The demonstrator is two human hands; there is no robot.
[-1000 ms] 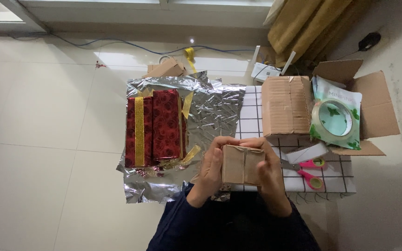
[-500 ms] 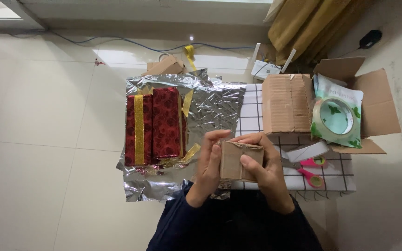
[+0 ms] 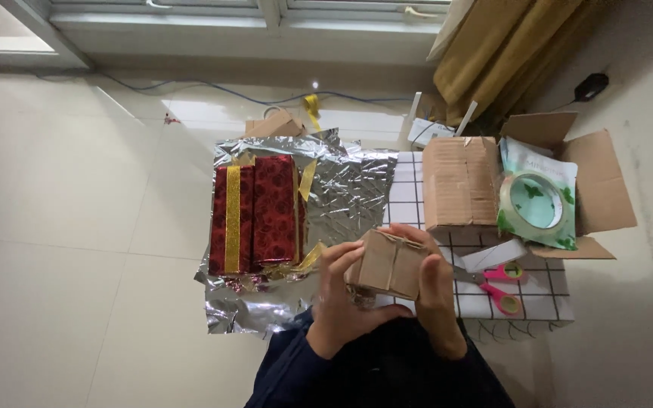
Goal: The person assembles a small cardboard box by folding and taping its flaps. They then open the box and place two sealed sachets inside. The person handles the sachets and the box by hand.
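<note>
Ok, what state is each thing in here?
Small box: closed, held in both hands.
Left hand: gripping the box.
Right hand: gripping the box.
Red gift: wrapped, lying on foil.
Foil: spread out, crinkled.
Carton: flaps open.
Tape roll: in the carton.
Scissors: lying on the checked sheet.

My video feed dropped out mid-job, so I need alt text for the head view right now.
Both hands, left hand and right hand, hold a small brown cardboard box up over a low checkered table. Behind lie crumpled silver foil under a red wrapped gift with gold ribbon, and to the right pink-handled scissors, a tape roll and an open carton.
</note>
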